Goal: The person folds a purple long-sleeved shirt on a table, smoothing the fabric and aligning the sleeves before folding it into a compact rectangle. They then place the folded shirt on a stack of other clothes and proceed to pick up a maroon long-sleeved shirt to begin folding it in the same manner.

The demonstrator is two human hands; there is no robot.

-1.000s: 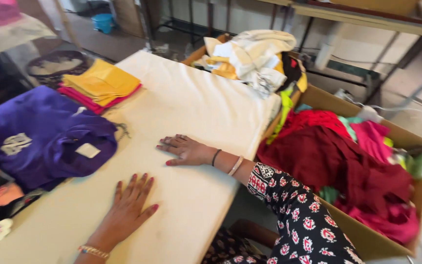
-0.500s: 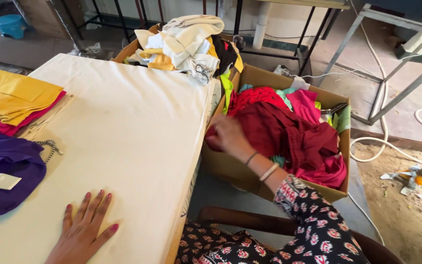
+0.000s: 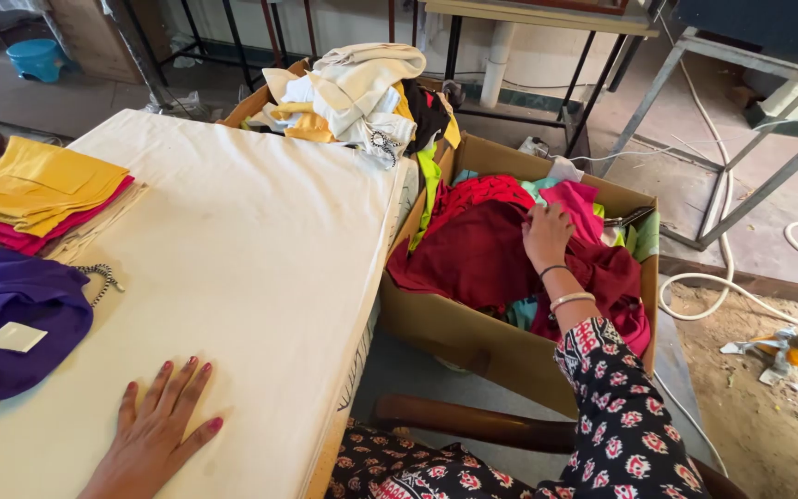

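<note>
My left hand (image 3: pixel 157 430) lies flat, fingers spread, on the white padded table (image 3: pixel 233 249) near its front edge. My right hand (image 3: pixel 548 235) reaches into a cardboard box (image 3: pixel 473 337) beside the table and rests on a dark red garment (image 3: pixel 487 254), close to a pink cloth (image 3: pixel 573 205). Whether the fingers pinch the fabric is unclear. A purple garment (image 3: pixel 11 314) with a white tag lies left of my left hand. Folded yellow and pink clothes (image 3: pixel 34 189) are stacked further back on the left.
A second box heaped with white and yellow clothes (image 3: pixel 353 92) stands at the table's far end. A wooden chair rail (image 3: pixel 473 425) is below the box. Metal frame legs (image 3: pixel 741 185), a white hose (image 3: pixel 695 277) and a blue tub (image 3: pixel 39 57) are on the floor.
My right hand left the table, crossed into the cardboard box and moved further in over the red clothes. My view swung right. The left hand stayed flat on the table.
</note>
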